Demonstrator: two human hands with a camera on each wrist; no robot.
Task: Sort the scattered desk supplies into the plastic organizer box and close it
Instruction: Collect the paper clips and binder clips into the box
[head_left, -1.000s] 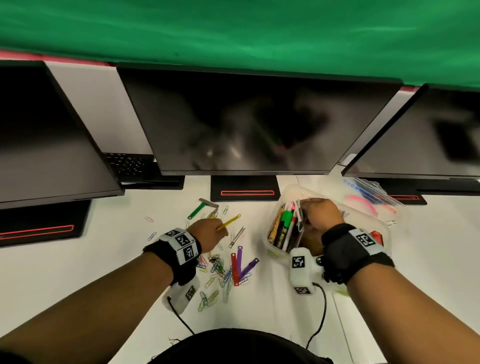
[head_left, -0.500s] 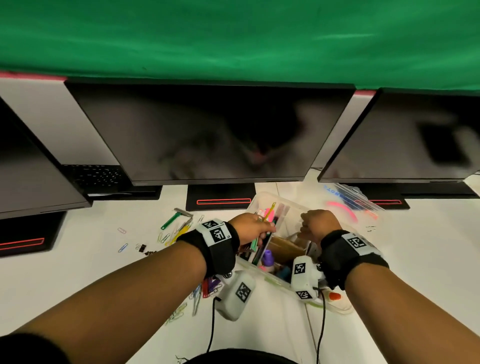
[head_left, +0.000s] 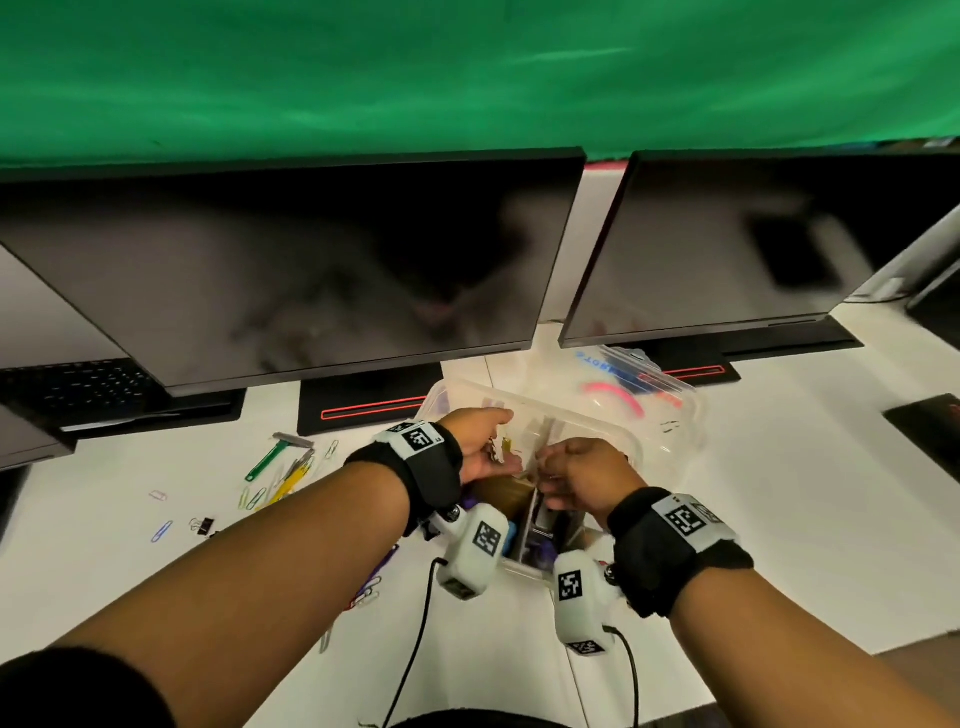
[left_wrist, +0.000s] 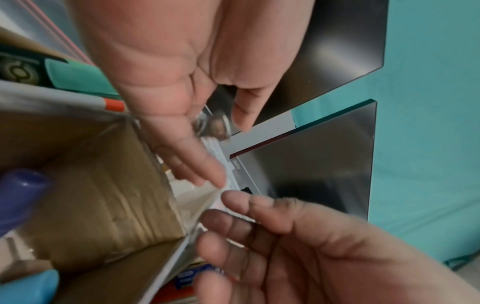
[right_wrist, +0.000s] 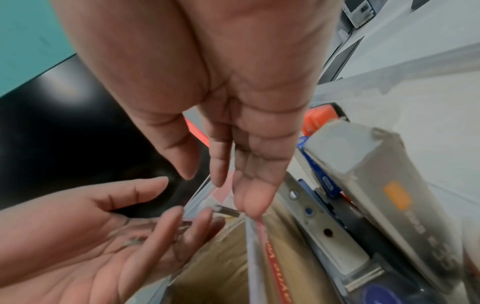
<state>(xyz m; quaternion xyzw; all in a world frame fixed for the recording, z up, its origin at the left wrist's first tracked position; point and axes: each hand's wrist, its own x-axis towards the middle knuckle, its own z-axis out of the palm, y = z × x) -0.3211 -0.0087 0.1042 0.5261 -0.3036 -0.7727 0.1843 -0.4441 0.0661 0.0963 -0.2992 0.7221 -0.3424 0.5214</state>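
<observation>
Two bare forearms with black wrist straps reach forward over a white desk (head_left: 779, 519). Both hands meet above a clear plastic organizer box (head_left: 670, 441), which sits open between them, in front of the monitors. The left hand (head_left: 483, 447) lies palm up, fingers loosely spread, with a few small metal clips (right_wrist: 132, 241) resting on the palm. The right hand (head_left: 576, 475) hangs over a cardboard divider (left_wrist: 103, 205), fingers pointing down, fingertips touching its upper edge; whether it pinches anything cannot be told. Left of the box, paper clips (head_left: 254, 496), a binder clip (head_left: 203, 525) and a green pen (head_left: 266, 462) lie scattered. Beyond stand two dark monitors (head_left: 311, 270) and a green backdrop (head_left: 467, 67).
</observation>
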